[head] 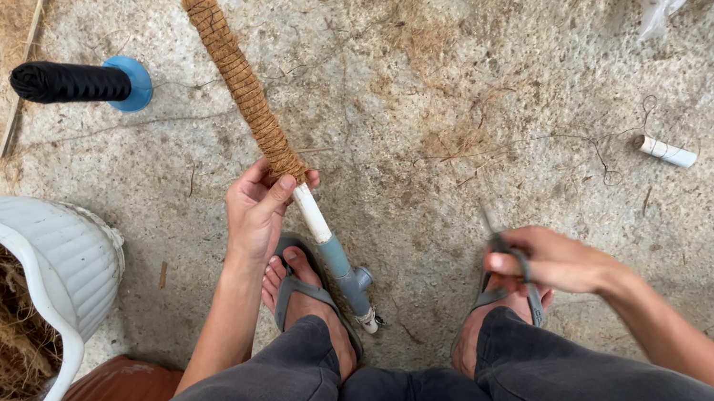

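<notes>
The left hand (258, 205) is curled shut around a long white pipe wrapped in brown coir fibre (241, 83), gripping it just where the wrapping ends, so the fibre-covered length slants up and away over bare concrete floor (456, 72) while the grey-blue fitted end (346, 276) points down beside the left sandalled foot (303, 293). The right hand (550, 259) is closed on thin dark scissors (504, 245) above the right foot, well apart from the pipe. A black thread spool on a blue base (77, 83) lies left of the pipe, a white basket of loose fibre (47, 260) fills the lower left corner, and a short white pipe piece (668, 152) lies far right, with open floor between.
</notes>
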